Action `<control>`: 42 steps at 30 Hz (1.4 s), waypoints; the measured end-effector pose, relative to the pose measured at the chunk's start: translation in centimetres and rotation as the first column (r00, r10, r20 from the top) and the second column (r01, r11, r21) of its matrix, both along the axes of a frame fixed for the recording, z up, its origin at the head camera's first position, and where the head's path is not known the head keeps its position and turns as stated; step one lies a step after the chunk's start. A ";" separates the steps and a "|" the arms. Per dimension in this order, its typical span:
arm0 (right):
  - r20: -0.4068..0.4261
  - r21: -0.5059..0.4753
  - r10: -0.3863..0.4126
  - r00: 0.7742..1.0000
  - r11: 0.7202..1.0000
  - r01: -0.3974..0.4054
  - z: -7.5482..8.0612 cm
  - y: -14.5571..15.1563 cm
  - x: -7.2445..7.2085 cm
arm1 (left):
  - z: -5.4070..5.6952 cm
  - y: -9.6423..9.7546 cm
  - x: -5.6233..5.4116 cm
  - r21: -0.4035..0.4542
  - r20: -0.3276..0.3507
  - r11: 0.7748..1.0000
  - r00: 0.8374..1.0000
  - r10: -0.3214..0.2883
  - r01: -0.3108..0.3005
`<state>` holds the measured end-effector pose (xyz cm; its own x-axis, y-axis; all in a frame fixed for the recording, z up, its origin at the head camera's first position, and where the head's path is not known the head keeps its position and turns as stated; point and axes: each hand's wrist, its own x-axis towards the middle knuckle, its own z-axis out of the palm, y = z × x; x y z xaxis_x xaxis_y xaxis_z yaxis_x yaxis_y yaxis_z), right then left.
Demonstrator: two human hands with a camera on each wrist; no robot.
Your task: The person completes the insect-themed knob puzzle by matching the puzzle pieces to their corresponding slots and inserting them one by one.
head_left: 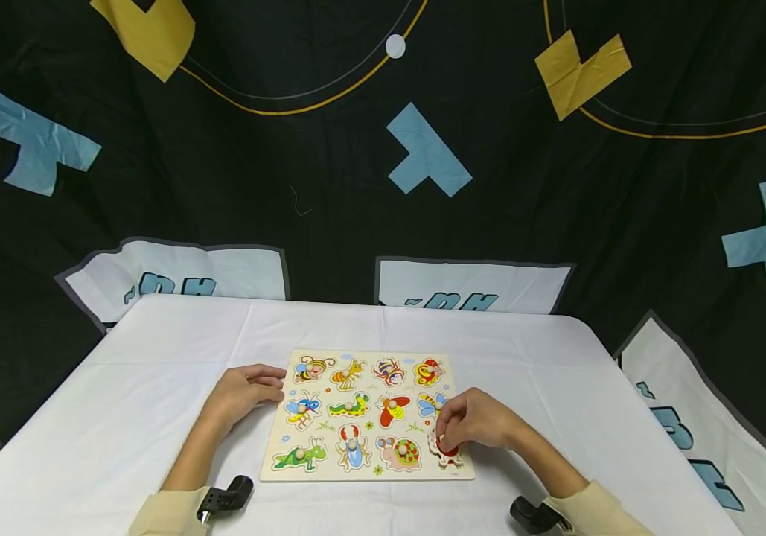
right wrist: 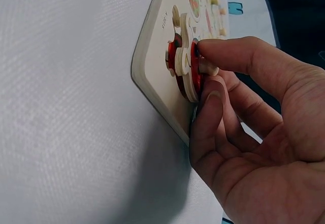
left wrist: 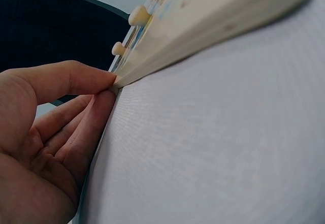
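Note:
A wooden insect puzzle board (head_left: 322, 476) lies flat on the white table. My left hand (head_left: 238, 394) is at its left side, with thumb and fingertips touching the edge. In the left wrist view the fingers (left wrist: 71, 76) meet the board's rim close to the table. My right hand (head_left: 479, 420) pinches the knob of a red bug puzzle piece (right wrist: 195, 74) at the board's near right corner. That piece stands tilted over its recess, where a red printed picture (right wrist: 173, 51) shows. Its knob is partly hidden by the fingertips.
Other knobbed pieces sit in the board, among them a snail (head_left: 403, 452), a blue beetle (head_left: 353, 450), a green grasshopper (head_left: 301, 454) and a caterpillar (head_left: 349, 407). White table cloth (head_left: 175, 357) surrounds the board. A dark curtain (head_left: 329, 164) hangs behind.

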<state>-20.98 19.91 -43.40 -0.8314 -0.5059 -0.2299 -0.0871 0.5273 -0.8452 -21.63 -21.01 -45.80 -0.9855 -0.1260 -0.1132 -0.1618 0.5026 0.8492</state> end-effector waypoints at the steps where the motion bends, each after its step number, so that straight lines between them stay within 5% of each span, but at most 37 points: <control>1: -0.005 0.001 0.001 1.000 1.000 -0.001 -0.1 0.0 0.0 | 0.0 0.0 0.0 -0.001 0.000 1.000 1.000 0.000 0.000; 42: -0.004 0.032 0.028 1.000 0.999 -0.028 -0.3 0.1 0.1 | -0.2 0.1 0.0 0.027 0.007 1.000 1.000 -0.003 0.002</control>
<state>-20.83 19.99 -43.68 -0.8181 -0.5214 -0.2425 -0.1061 0.5513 -0.8276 -21.67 -20.91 -46.00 -0.9850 -0.1204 -0.1235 -0.1667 0.4804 0.8611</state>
